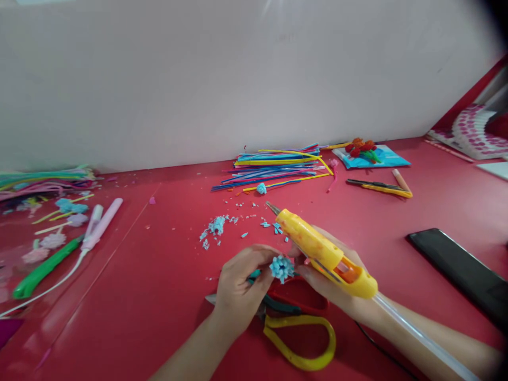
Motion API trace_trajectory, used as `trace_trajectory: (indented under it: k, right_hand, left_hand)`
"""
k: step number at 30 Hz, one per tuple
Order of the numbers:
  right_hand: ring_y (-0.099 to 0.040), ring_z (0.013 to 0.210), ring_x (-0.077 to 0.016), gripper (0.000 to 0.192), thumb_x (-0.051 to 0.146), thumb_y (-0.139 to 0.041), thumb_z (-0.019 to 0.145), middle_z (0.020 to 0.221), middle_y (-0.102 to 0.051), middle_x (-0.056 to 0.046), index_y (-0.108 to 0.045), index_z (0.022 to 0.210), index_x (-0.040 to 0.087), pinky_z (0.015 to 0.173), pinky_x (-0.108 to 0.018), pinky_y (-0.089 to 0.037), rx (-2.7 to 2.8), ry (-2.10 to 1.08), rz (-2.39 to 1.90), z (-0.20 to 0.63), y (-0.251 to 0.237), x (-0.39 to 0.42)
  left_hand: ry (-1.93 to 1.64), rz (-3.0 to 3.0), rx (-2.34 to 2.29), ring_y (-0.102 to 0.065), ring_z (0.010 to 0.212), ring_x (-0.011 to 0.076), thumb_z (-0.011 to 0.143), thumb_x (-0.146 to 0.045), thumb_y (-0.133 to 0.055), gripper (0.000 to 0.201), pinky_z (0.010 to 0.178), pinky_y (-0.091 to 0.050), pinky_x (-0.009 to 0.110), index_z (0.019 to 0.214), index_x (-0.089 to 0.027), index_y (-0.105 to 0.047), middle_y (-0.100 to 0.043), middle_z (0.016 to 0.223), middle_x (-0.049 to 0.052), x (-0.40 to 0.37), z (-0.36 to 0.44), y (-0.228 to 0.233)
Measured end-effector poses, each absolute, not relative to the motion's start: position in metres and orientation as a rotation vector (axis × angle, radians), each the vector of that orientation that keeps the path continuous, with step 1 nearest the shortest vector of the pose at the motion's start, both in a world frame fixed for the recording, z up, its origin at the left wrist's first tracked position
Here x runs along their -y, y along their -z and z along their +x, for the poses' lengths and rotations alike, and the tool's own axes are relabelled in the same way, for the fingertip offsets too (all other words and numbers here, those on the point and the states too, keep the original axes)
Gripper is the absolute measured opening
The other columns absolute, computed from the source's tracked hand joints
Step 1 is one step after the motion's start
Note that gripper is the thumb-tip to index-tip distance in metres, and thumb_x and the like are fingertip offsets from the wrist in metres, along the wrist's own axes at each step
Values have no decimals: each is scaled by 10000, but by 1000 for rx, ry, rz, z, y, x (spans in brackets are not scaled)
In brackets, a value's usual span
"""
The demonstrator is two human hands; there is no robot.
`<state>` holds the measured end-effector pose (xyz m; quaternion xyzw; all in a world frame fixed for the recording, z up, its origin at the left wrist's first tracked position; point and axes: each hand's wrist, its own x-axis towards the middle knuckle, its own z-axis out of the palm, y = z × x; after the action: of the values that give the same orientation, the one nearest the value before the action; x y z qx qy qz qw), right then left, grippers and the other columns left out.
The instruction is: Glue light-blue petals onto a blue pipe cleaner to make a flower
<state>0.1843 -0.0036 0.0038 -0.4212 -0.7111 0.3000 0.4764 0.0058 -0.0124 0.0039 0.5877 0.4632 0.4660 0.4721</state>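
Note:
My left hand [240,288] pinches a small light-blue fuzzy flower [281,268], with its petals facing up. My right hand [327,286] holds a yellow hot glue gun [313,238]. A clear glue stick [420,332] runs out of its back end, and its metal nozzle points up and left, away from the flower. The right fingertips are close beside the flower; whether they touch it I cannot tell. Beneath both hands lie scissors with yellow handles [329,346] and a tool with red handles [317,305], both partly hidden.
Light-blue trimmings [217,225] and a blue fuzzy ball [261,188] lie ahead. Behind them is a bundle of pipe cleaners [278,161]. On the left are a pink hair-straightener-like tool [103,225] and a green-handled tool [45,267]. A black phone [456,270] lies on the right.

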Motion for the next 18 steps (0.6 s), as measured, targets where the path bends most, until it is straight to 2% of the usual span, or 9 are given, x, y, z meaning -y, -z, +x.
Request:
trace_trajectory:
  k: [5,9,14,18]
  right_hand:
    - [-600,696,-133,85,203,-534,789,799,-598,-14,-592,850,212,627,-250,-512,1661,-951,-1054,191,-13,4]
    - [-606,704,-148,105,267,-539,816,796,-609,-18,-579,903,223,638,-269,-519,1609,-1042,-1055,194,-16,6]
    - [-602,661,-145,224,351,-538,829,866,-626,-36,-551,1019,233,554,-248,-517,1578,-1151,-1040,202,-14,8]
    - [-631,772,-182,187,361,-514,845,917,-646,-38,-574,989,256,662,-294,-541,1596,-1064,-1066,210,-16,4]
  left_hand:
    - [-1176,1287,-1149,-594,717,232,672,-233,-666,51,668,-485,319,692,-216,-710,-657,758,88,13,11,-8]
    - [-1183,1264,-1146,-582,649,207,676,-240,-663,67,638,-470,299,629,-200,-690,-636,676,68,12,14,-15]
    - [-1104,1126,-1063,-558,543,140,762,-240,-606,116,570,-445,249,697,-167,-668,-615,591,30,4,11,-11]
    - [-1192,775,-1012,-507,528,66,746,-230,-640,79,489,-380,167,745,-151,-640,-629,699,18,-8,5,-2]
